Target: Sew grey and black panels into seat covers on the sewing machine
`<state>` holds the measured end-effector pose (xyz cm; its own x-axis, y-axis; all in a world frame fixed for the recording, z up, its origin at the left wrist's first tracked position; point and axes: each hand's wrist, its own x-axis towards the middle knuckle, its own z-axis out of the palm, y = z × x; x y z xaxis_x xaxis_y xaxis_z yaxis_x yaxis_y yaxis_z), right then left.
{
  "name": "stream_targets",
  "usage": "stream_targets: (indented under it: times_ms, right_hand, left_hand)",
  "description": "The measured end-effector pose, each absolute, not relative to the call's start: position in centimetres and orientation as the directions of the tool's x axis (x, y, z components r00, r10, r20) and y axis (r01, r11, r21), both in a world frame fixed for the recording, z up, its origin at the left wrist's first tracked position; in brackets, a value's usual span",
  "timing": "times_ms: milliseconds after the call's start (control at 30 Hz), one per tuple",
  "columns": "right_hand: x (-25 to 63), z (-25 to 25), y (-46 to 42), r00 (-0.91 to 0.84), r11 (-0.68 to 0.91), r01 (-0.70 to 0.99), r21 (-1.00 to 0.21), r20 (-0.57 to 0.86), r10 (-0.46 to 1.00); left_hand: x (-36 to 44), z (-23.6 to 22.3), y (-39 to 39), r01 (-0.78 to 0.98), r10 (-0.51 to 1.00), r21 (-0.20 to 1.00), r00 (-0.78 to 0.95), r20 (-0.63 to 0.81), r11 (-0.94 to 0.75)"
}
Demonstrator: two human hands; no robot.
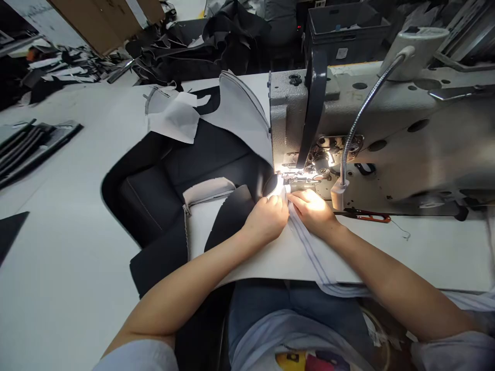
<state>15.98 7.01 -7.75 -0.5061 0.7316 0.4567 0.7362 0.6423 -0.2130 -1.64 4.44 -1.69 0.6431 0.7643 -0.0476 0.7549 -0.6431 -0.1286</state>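
Observation:
My left hand point(267, 219) is closed on the edge of a black padded cover point(147, 201) just in front of the sewing machine's needle area point(301, 172). Close beside it, my right hand point(314, 210) pinches a white strip point(309, 247) with bluish lines, which trails over the table edge toward my lap. Both sets of fingertips nearly meet in the bright lamp light, and glare hides the exact stitching spot. The cover spreads to the left of the machine, with pale grey lining flaps point(245, 116) folded up at its back.
A lamp on a bendable metal neck point(359, 113) points down by my right hand. Orange-handled snips point(371, 216) lie below the machine arm. Stacked dark pieces point(34, 149) sit at the left. A grey crate point(344, 31) and dark fabric heap point(201, 51) stand behind.

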Motion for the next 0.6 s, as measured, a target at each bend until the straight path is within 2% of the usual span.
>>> stream_targets:
  times_ms: [133,267,367,600]
  right_hand:
    - [15.8,-7.6,7.3,-0.492,0.646,0.732,-0.217,0.487,0.722]
    - [15.7,-7.6,7.5,-0.434,0.638,0.733,-0.238,0.557,0.707]
    - [15.7,-7.6,7.5,-0.459,0.648,0.731,-0.215,0.548,0.699]
    - [15.7,-7.6,7.4,-0.491,0.649,0.736,-0.191,0.51,0.707]
  left_hand:
    - [-2.6,-1.8,4.7,0.761,0.768,-0.129,0.641,-0.002,-0.636]
    - [-3.7,-1.6,4.5,0.731,0.735,-0.078,0.677,-0.035,-0.677]
    - [-3.9,-2.2,4.7,0.721,0.723,-0.059,0.689,-0.039,-0.69]
    - [-3.2,-4.5,5.6,0.724,0.712,-0.013,0.681,0.173,-0.689]
